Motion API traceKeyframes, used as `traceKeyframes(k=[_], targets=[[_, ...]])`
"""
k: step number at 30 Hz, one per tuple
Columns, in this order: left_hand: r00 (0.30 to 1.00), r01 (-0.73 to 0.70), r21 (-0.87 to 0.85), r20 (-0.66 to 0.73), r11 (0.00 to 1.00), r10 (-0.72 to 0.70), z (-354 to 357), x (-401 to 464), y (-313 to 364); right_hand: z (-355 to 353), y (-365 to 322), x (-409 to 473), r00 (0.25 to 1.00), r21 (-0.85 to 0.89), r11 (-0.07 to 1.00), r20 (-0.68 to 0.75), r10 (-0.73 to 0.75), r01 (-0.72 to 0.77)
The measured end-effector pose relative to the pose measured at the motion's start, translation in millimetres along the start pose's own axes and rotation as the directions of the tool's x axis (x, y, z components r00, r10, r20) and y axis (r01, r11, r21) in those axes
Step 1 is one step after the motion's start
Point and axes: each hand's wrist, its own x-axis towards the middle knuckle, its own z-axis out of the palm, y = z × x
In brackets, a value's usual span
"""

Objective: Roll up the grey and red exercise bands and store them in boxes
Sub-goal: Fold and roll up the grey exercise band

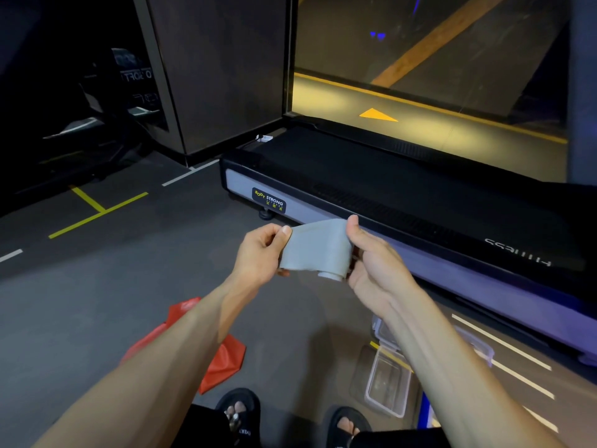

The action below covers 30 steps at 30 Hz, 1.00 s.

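Both hands grip grey band (315, 245): left hand (261, 253) pinches loose end, right hand (371, 257) curls round rolled end. Red band (223, 357) on floor.

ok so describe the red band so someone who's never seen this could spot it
Start from the long black and grey treadmill running across the right side, then look down to the dark floor at lower left. The crumpled red exercise band lies there, partly hidden under the left forearm. It is the only red thing, unlike the grey exercise band held in both hands.

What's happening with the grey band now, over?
Both hands grip grey band, partly rolled. Red band on floor. Clear boxes wait. Nothing blocking.
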Motion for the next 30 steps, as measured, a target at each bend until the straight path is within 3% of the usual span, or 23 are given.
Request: traceKeyframes(k=[7,11,15,20,30], targets=[[1.0,-0.031,0.001,0.004,1.0,0.031,5.7,-2.5,4.7,3.2,-2.1,0.6,0.997,0.085,0.994,0.021,0.068,-0.07],[0.998,-0.048,-0.002,0.031,0.999,0.048,12.2,-4.8,6.3,6.8,2.8,5.5,0.996,0.118,0.991,-0.063,0.067,-0.059],[0.997,-0.072,0.015,0.039,0.997,0.071,18.0,-8.3,9.5,13.8,0.8,0.8,0.996,0.05,0.996,-0.042,0.075,-0.073],[0.995,-0.095,0.035,0.007,0.995,0.095,16.8,-12.0,13.3,14.9,-0.2,-5.6,0.998,-0.077,0.997,-0.055,-0.02,0.016],[0.99,-0.138,0.056,-0.016,0.989,0.139,17.4,-20.6,14.2,8.4,-1.3,-20.5,0.999,-0.008,1.0,0.049,-0.009,0.009]])
